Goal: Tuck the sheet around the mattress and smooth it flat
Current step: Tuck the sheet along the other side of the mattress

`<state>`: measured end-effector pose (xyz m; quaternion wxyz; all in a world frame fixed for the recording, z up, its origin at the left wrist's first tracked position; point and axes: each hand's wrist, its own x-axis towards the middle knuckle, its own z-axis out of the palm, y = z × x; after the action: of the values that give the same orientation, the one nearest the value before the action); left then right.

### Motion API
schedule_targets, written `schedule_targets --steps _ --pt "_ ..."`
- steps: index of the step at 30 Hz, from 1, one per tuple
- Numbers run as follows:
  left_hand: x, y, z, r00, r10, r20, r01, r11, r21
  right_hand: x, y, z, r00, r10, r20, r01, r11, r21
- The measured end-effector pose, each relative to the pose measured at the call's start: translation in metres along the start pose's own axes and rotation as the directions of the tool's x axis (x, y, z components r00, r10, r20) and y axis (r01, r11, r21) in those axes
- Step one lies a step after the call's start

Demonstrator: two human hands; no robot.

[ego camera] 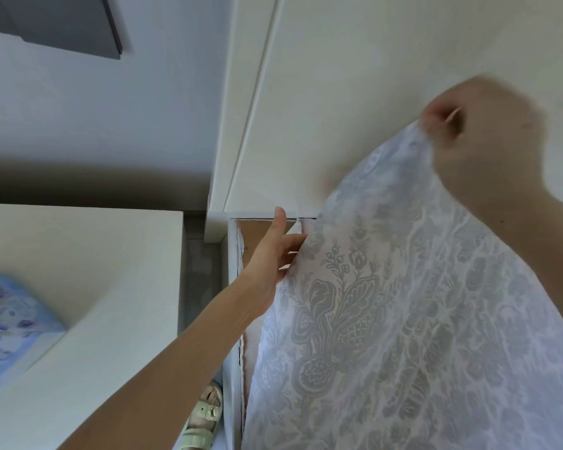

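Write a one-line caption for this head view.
Right hand holds a corner of the patterned sheet up while the left hand touches its edge beside the bed frame.

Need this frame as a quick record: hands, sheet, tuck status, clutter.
left hand: open, fingertips at the sheet edge
right hand: blurred, pinching the sheet's raised edge
sheet: patterned, lifted, not tucked at this corner
bed frame: white, brown surface exposed inside it
nearby: sandal beside the frame, floral pillow at left

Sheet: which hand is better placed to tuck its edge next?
Likely left: the left hand sits low against the sheet beside the bed frame, while the right hand is raised, pinching the sheet's top edge.
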<state>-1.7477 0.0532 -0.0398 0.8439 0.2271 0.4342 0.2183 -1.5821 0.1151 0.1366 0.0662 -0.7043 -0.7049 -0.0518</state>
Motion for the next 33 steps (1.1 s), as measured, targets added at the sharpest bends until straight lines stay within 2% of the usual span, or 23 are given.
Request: schedule_targets --steps 1,2,3,5,7,9,10,11,12,13,14,16,19,22,24,25,26,27,29,30,33 --pt "0.001 0.0 0.0 1.0 -0.006 -0.005 0.006 1.0 -0.002 -0.003 -0.002 0.004 0.989 -0.018 -0.149 0.015 1.0 -0.018" --pt "0.001 0.0 0.0 1.0 -0.011 -0.01 0.011 1.0 -0.001 -0.008 -0.003 0.013 0.977 -0.041 -0.209 0.041 0.999 -0.006" --pt "0.001 0.0 0.0 1.0 -0.017 -0.013 0.017 1.0 0.002 -0.014 -0.003 0.025 0.981 -0.044 -0.189 0.055 0.997 0.054" --pt "0.002 0.001 0.0 1.0 -0.022 -0.02 0.022 1.0 0.002 -0.023 -0.001 0.042 1.0 0.008 -0.026 -0.001 0.964 0.267" --pt "0.001 0.001 -0.001 0.999 -0.024 -0.03 0.024 1.0 0.0 -0.035 -0.003 0.042 0.999 0.029 0.043 -0.044 0.904 0.425" --pt "0.001 0.001 -0.001 0.999 -0.022 -0.039 0.022 1.0 -0.001 -0.048 -0.005 0.041 1.0 0.014 0.019 -0.021 0.917 0.398" --pt "0.001 0.001 0.0 0.999 -0.022 -0.041 0.022 1.0 -0.002 -0.053 -0.008 0.042 0.997 0.007 0.078 -0.034 0.937 0.347" --pt "0.0 0.001 0.002 0.999 -0.02 -0.038 0.02 1.0 -0.003 -0.054 -0.011 0.046 0.974 0.017 0.224 -0.088 0.946 0.311" --pt "-0.001 0.0 0.003 0.999 -0.015 -0.037 0.014 1.0 -0.005 -0.052 -0.014 0.053 0.903 0.037 0.429 -0.176 0.941 0.29" --pt "-0.002 0.0 0.004 0.999 -0.007 -0.035 0.006 1.0 -0.012 -0.048 -0.017 0.06 0.788 0.054 0.614 -0.284 0.916 0.283" --pt "-0.002 -0.001 0.004 0.999 0.004 -0.034 -0.005 1.0 -0.019 -0.041 -0.02 0.067 0.678 0.053 0.733 -0.375 0.883 0.283" --pt "-0.004 -0.001 0.003 0.999 0.037 -0.03 -0.038 0.999 -0.031 -0.027 -0.024 0.081 0.567 0.01 0.823 -0.429 0.857 0.286" --pt "-0.004 -0.001 -0.003 0.998 0.061 -0.02 -0.061 0.998 -0.023 -0.02 -0.025 0.095 0.488 -0.01 0.873 -0.416 0.877 0.242" --pt "-0.003 0.001 -0.01 0.987 0.101 -0.125 -0.108 0.993 -0.05 -0.022 -0.023 0.104 0.5 0.009 0.866 -0.446 0.86 0.249" --pt "-0.004 0.002 -0.015 0.919 0.225 -0.323 -0.247 0.968 -0.03 -0.024 -0.025 0.107 0.511 -0.006 0.859 -0.46 0.843 0.279" --pt "-0.003 0.002 -0.017 0.878 0.306 -0.368 -0.321 0.947 0.02 -0.024 -0.025 0.109 0.518 -0.016 0.855 -0.46 0.838 0.294" --pt "-0.002 0.003 -0.018 0.862 0.371 -0.347 -0.374 0.925 0.06 -0.024 -0.026 0.11 0.531 -0.021 0.847 -0.458 0.834 0.308" --pt "-0.001 0.005 -0.018 0.879 0.396 -0.265 -0.39 0.917 0.08 -0.024 -0.026 0.111 0.553 -0.022 0.833 -0.452 0.832 0.322" --pt "0.005 0.002 -0.009 0.945 0.315 -0.093 -0.301 0.944 0.138 -0.023 -0.023 0.114 0.594 -0.008 0.805 -0.449 0.827 0.339" --pt "0.01 -0.001 -0.004 0.962 0.262 -0.072 -0.243 0.949 0.201 -0.024 -0.022 0.116 0.604 0.01 0.797 -0.456 0.825 0.334" --pt "0.02 -0.006 0.006 0.968 0.207 -0.145 -0.131 0.901 0.413 -0.025 -0.019 0.123 0.622 0.058 0.781 -0.465 0.83 0.308"
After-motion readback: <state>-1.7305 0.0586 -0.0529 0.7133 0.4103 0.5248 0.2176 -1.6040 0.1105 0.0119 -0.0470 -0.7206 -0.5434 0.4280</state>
